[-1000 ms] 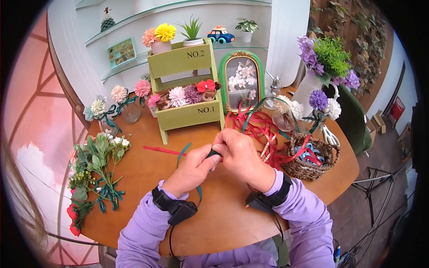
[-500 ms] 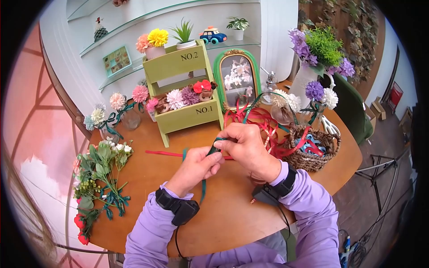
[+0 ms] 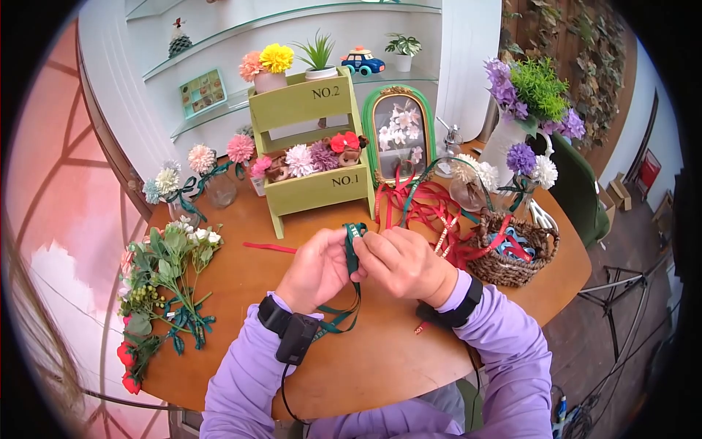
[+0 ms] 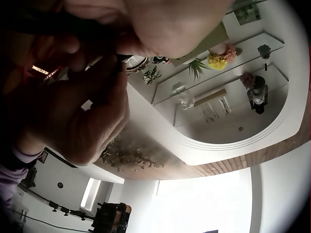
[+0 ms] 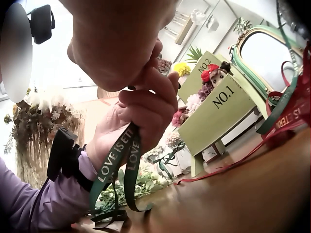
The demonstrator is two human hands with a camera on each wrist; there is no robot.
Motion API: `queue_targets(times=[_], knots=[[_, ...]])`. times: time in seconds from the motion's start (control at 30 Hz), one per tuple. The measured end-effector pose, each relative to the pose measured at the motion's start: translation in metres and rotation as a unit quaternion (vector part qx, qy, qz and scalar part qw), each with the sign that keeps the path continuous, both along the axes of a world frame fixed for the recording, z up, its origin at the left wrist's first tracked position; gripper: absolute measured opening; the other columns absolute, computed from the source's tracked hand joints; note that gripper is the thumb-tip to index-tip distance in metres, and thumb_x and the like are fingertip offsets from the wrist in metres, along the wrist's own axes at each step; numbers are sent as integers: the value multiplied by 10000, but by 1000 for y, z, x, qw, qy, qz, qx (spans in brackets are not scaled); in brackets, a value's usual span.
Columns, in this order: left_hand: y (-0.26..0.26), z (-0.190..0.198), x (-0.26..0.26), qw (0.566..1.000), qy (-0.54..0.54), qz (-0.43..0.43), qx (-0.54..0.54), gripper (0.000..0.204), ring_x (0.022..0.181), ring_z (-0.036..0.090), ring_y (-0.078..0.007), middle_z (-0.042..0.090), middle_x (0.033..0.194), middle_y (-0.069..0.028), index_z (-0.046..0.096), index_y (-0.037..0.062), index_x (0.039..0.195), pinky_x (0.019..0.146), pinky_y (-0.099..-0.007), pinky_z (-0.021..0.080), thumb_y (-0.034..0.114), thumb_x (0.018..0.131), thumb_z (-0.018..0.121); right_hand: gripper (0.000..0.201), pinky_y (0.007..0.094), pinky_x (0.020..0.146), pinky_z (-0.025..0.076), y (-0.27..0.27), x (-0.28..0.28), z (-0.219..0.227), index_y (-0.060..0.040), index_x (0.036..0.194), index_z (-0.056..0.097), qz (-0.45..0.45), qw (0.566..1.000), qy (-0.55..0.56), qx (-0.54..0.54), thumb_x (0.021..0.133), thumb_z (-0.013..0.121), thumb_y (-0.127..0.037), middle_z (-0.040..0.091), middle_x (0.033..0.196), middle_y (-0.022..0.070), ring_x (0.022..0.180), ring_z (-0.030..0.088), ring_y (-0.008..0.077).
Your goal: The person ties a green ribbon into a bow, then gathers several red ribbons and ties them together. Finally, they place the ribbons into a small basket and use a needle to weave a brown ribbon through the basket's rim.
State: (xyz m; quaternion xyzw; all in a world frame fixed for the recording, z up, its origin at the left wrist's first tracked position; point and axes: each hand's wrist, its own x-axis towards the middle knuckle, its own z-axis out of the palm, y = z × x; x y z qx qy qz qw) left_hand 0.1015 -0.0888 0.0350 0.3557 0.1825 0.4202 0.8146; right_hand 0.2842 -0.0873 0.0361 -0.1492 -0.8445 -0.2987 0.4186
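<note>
A dark green ribbon (image 3: 352, 245) with pale lettering stands in a folded loop between the two hands, over the middle of the table. My left hand (image 3: 314, 271) holds it with the palm turned inward and the fingers curled. From the other side, my right hand (image 3: 408, 265) pinches the ribbon with thumb and fingertips. Two ribbon tails (image 5: 115, 158) hang below the left hand in the right wrist view, printed "LOVE IS ETE…". In the left wrist view the right hand (image 4: 80, 116) is dark and close, and the ribbon there is mostly hidden in shadow.
Red ribbons (image 3: 409, 208) lie tangled before the green mirror (image 3: 368, 139), beside a wicker basket (image 3: 504, 267). A green two-tier stand (image 3: 314, 194) is behind the hands. Artificial flowers (image 3: 168, 271) lie at left; glass vases (image 3: 221, 192) stand at the back left. A red strip (image 3: 267, 247) lies flat.
My left hand has turned its palm inward, and the lettered ribbon loop now shows upright between the hands. The ribbon tail has swung beneath the left hand. My right hand has moved slightly lower.
</note>
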Motion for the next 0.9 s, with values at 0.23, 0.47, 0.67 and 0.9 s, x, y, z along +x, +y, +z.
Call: queue_targets(times=[0.23, 0.47, 0.67, 0.9], knots=[[4, -13, -3, 998, -9, -14, 54, 198, 946, 612, -120, 631, 1031, -25, 583, 24, 1087, 880, -289, 488, 190, 1012, 505, 263, 281, 570, 458, -2, -3, 0, 33, 810, 633, -5, 997, -41, 61, 598, 603, -120, 585, 840, 103, 745, 602, 202], [2, -14, 1, 998, 11, 13, 60, 205, 938, 612, -110, 631, 1016, -25, 585, 16, 1091, 874, -281, 484, 186, 1010, 506, 258, 281, 598, 482, -2, 1, 1, 29, 833, 649, 10, 996, -83, 44, 612, 633, -105, 619, 889, 107, 773, 622, 200], [5, -18, 2, 995, 19, 29, 97, 170, 815, 574, -96, 598, 918, -4, 584, 33, 966, 771, -265, 487, 188, 1004, 525, 227, 288, 605, 487, -5, -4, 4, 20, 901, 666, 54, 995, -88, -6, 709, 698, -98, 658, 942, 92, 770, 635, 189], [5, -13, 0, 983, 140, 60, 101, 191, 617, 423, -50, 490, 737, 35, 565, 57, 942, 537, -226, 359, 222, 1020, 506, 227, 323, 607, 518, 4, -5, 10, -7, 923, 661, 44, 905, 231, -354, 732, 757, -85, 635, 835, 87, 648, 610, 217]])
